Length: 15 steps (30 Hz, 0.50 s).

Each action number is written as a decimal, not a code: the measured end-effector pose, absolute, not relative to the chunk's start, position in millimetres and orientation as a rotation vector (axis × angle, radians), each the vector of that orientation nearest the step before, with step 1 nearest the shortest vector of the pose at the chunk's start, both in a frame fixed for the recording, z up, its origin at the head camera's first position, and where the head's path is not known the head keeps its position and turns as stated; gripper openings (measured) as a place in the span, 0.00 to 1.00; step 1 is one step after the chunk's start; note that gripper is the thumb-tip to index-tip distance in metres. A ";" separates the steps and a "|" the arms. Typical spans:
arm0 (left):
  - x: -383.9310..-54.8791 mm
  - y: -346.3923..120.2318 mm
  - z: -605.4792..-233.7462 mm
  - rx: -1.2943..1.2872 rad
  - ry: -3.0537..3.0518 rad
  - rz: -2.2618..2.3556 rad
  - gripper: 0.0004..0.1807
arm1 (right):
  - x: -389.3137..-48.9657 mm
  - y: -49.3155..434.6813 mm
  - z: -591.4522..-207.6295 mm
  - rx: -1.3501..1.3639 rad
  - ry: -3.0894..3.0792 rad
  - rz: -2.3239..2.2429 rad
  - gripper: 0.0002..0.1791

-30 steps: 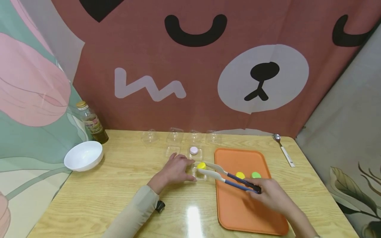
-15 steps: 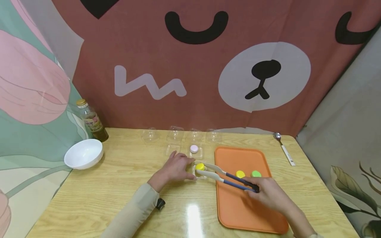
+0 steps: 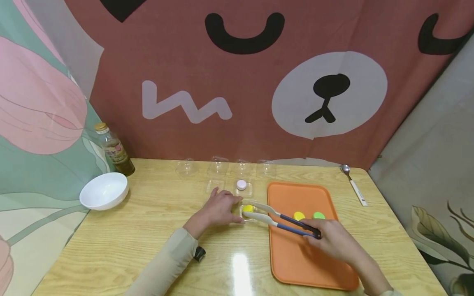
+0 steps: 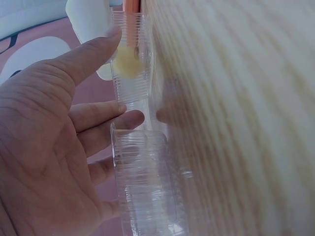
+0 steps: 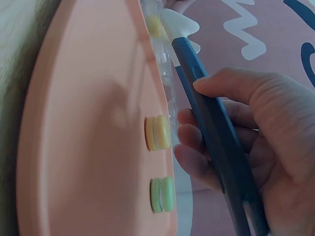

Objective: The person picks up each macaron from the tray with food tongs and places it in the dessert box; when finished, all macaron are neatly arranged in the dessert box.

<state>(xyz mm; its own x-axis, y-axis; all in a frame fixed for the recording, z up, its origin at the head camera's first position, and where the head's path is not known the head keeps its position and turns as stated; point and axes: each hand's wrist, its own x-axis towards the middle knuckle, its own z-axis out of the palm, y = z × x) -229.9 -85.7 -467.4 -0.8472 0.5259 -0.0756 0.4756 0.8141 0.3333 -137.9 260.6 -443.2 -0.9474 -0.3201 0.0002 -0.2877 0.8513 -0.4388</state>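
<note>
My right hand [image 3: 331, 238] grips a pair of tongs [image 3: 294, 224] with blue handles and pale tips, which reach left past the tray edge. Between the tips lies a yellow macaron [image 3: 247, 209], low in a small clear plastic box [image 3: 249, 219]; whether both tips touch it I cannot tell. My left hand [image 3: 220, 209] holds that box at its left end, thumb on the near side and forefinger on the far side. On the orange tray [image 3: 311, 263], under the tongs and right hand, sit another yellow macaron [image 5: 157, 132] and a green macaron [image 5: 162, 194].
Behind the held box, a pink macaron [image 3: 241, 184] sits in another clear box [image 3: 243, 193], beside a further clear base [image 3: 215, 186]. Several clear lids [image 3: 217, 166] line the back. A white bowl [image 3: 104, 191] and bottle [image 3: 117, 154] stand left; a spoon [image 3: 353, 185] lies right.
The tongs have moved slightly left and down, and the yellow macaron between their tips has sunk lower into the clear box. My left hand has stayed on the box.
</note>
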 end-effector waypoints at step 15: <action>-228.7 -85.3 -465.9 0.785 2.833 0.476 0.44 | -135.4 268.0 -441.2 -0.496 2.989 -0.664 0.21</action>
<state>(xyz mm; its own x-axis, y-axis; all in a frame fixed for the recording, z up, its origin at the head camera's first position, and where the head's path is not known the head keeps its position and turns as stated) -228.7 -85.3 -465.9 -0.8486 0.5242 -0.0712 0.4721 0.8112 0.3451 -135.4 268.0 -441.2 -0.9482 -0.3163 0.0301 -0.2993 0.8573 -0.4188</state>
